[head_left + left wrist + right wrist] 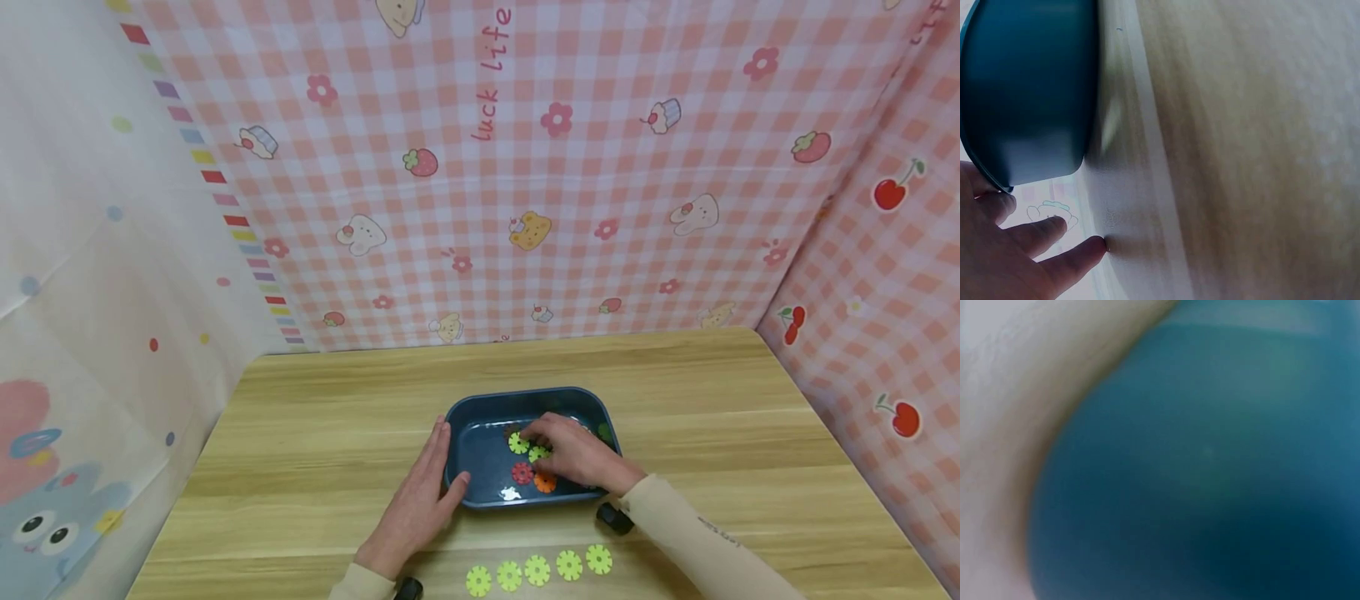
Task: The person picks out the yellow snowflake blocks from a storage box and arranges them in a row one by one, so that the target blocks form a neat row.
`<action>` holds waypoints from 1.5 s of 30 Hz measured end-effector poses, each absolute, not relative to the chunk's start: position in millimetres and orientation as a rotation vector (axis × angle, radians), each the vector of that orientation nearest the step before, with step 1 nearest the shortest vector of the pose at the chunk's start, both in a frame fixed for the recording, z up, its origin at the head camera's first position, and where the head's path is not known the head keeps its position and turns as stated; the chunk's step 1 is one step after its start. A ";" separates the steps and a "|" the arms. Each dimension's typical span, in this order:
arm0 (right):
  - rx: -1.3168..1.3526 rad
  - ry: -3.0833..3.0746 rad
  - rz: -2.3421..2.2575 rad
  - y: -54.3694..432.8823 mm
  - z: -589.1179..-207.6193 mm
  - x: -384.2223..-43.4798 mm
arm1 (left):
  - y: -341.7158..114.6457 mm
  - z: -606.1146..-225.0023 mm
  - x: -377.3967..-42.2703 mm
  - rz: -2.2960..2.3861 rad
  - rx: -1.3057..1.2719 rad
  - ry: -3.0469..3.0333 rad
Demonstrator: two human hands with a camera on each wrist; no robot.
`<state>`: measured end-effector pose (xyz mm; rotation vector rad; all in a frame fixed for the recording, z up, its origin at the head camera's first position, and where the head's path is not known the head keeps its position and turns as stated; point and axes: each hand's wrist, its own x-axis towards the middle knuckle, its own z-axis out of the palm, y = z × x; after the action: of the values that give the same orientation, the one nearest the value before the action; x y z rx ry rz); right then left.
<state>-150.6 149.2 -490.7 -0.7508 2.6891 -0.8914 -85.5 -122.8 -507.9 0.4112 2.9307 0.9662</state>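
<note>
A dark blue rectangular tray (480, 487) stands on the table with several notched plastic discs inside. My left hand (423, 492) lies along its left side, fingers extended beside the wall and thumb at the near rim. The left wrist view shows the fingers (1041, 234) at the tray's outer wall (1029, 94). My right hand (573, 450) reaches into the tray from the right, thumb and fingers parted over the discs. A yellow-green disc (517, 442) is at its fingertips, another (537, 454) between fingers and thumb. A red disc (522, 473) and an orange disc (545, 482) lie nearer.
A row of several yellow-green discs (537, 571) lies on the wooden table (315, 450) in front of the tray. A green disc (604, 432) sits at the tray's right end. Patterned cloth (495, 192) hangs behind the table. The tray's wall (1197, 456) fills the blurred right wrist view.
</note>
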 end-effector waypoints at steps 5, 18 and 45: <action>-0.713 2.755 -0.830 149.9 -488.2 -149.4 | -122.9 -508.1 -85.7 0.959 0.403 2.930; -0.619 2.811 -0.747 143.2 -491.5 -151.8 | -121.8 -507.2 -85.5 0.951 0.404 2.933; -0.607 2.857 -0.712 134.4 -497.3 -152.9 | -121.7 -507.3 -84.6 0.959 0.405 2.938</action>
<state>-152.9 134.4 -497.3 -0.6066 2.8569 -0.7119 -84.6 -121.7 -507.3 0.4045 2.9376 0.9590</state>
